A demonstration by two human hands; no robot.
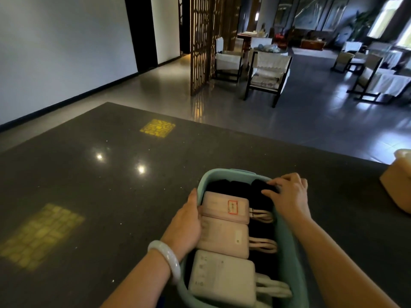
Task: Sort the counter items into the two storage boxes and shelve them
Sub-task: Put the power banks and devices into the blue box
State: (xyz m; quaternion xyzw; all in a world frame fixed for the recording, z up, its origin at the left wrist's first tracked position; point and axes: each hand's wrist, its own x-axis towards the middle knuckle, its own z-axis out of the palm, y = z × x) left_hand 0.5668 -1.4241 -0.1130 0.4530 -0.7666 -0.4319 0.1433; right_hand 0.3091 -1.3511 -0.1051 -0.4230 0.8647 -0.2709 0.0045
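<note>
The head view looks down on a dark polished counter (93,196) where a pale teal storage box (287,252) sits close to the person. Inside it, three flat power banks lie in a row along the left half: two pink power banks (222,221) and, nearest the camera, a white power bank (222,276), each with a short looped cable at its right end. Dark folded items (260,196) fill the far end and the right side of the box. The left hand (184,225), a pale bangle (169,258) on its wrist, has its palm against the box's left wall, the thumb up by the rim; its fingers are hidden behind the wall, so whether they curl round the rim cannot be told. The right hand (289,194) reaches over the right rim, fingers loosely bent and resting on the dark items at the far right, seemingly tucking or pressing them down rather than clasping them. At the right edge of the frame a tan box (398,187) stands on the counter, well apart from the teal one and only partly in view. The sorting into this box looks nearly finished; the step in hand appears to be settling its contents. The next move likely calls for both hands gripping the rim evenly and lifting the loaded box level for shelving.
</note>
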